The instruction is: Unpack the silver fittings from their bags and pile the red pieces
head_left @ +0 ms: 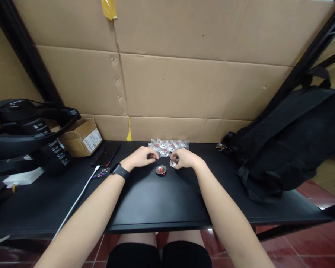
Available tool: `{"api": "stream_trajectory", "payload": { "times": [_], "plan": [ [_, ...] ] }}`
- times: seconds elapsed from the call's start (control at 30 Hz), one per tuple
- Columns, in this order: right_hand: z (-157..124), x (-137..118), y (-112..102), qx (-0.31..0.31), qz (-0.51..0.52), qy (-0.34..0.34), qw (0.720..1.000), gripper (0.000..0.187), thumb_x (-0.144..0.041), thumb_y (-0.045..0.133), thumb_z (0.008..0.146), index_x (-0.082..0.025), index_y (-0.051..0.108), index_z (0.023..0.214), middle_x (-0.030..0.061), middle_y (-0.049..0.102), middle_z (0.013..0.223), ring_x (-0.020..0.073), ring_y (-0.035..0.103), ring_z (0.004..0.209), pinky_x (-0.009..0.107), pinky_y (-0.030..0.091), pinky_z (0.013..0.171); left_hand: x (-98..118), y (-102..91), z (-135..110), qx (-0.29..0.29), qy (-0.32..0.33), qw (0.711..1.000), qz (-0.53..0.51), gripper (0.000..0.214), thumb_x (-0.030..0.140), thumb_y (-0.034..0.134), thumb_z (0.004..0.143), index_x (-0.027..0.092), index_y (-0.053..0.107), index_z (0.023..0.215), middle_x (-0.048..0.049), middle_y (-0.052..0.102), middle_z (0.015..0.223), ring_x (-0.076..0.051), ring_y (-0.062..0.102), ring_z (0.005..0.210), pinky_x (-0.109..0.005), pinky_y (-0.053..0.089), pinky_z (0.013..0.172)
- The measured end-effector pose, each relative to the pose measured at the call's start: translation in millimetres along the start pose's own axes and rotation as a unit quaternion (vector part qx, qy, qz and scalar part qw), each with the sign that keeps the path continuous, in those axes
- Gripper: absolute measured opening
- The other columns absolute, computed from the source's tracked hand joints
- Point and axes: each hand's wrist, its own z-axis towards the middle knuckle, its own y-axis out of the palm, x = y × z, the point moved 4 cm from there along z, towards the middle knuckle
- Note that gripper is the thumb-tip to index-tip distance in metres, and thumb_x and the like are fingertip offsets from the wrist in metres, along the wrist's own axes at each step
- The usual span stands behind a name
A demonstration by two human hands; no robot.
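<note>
My right hand [182,158] grips a small shiny round metal disc [172,163] by its right side, fingers curled over it. To the left, my left hand [142,156] hovers low over the table with thumb and fingers apart and nothing between them; a dark watch is on that wrist. Between and slightly in front of both hands lies a small round metal dish-like piece [161,170] with a dark rim and a red mark at its middle. Behind the hands, several clear plastic packets [167,145] hold silvery round pieces with red marks.
A phone [106,155], keys [102,173] and a white cable [79,199] lie on the black table [162,203] at left. Beyond them are an open cardboard box [82,137] and a black strapped bundle [30,134]. A black backpack [293,137] stands at right. Cardboard [184,89] walls the back.
</note>
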Motion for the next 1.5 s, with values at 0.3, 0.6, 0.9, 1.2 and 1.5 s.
{"api": "stream_trajectory", "payload": {
  "times": [0.3,0.6,0.9,1.2,1.5],
  "plan": [
    [-1,1,0,0.022,-0.016,0.027,0.999,0.042,-0.030,0.084,0.063,-0.024,0.074,0.103,0.0054,0.074,0.102,0.0244,0.068,0.090,0.028,0.047,0.070,40,34.5,3,-0.114,0.066,0.991,-0.001,0.033,0.001,0.058,0.072,0.025,0.077,0.085,0.0006,0.076,0.078,-0.015,0.069,0.071,-0.024,0.048,0.072],
    [1,-4,-7,0.058,0.093,-0.065,0.992,0.034,-0.020,0.070,0.076,-0.021,0.070,0.110,0.0062,0.073,0.105,0.0222,0.067,0.092,0.032,0.052,0.080,39,29.0,4,-0.082,0.048,0.995,-0.022,0.018,0.007,0.059,0.078,0.022,0.069,0.083,0.0000,0.071,0.071,-0.015,0.065,0.067,-0.025,0.047,0.068],
    [6,-31,1,0.109,0.389,-0.114,0.908,0.052,-0.031,0.077,0.071,-0.019,0.060,0.118,0.0088,0.066,0.122,0.0162,0.070,0.086,0.030,0.056,0.080,30,4.4,8,0.137,-0.005,0.971,-0.197,0.018,0.027,0.064,0.085,0.020,0.057,0.100,-0.0025,0.065,0.092,-0.015,0.067,0.085,-0.030,0.055,0.081],
    [2,-13,-9,0.112,0.107,-0.054,0.987,0.042,-0.017,0.072,0.062,-0.018,0.068,0.103,0.0013,0.069,0.085,0.0149,0.060,0.067,0.026,0.046,0.066,-33,-27.5,-7,0.219,-0.080,0.972,-0.019,0.018,0.021,0.068,0.080,0.022,0.058,0.095,-0.0017,0.071,0.086,-0.017,0.068,0.082,-0.032,0.051,0.083],
    [4,22,6,-0.019,0.048,-0.004,0.999,0.040,-0.022,0.082,0.056,-0.017,0.072,0.094,0.0011,0.070,0.085,0.0164,0.063,0.074,0.025,0.046,0.067,-82,-26.9,-20,0.170,-0.126,0.977,0.031,0.017,0.018,0.068,0.073,0.021,0.066,0.089,-0.0030,0.073,0.083,-0.017,0.067,0.076,-0.030,0.052,0.077]
  ]
}}
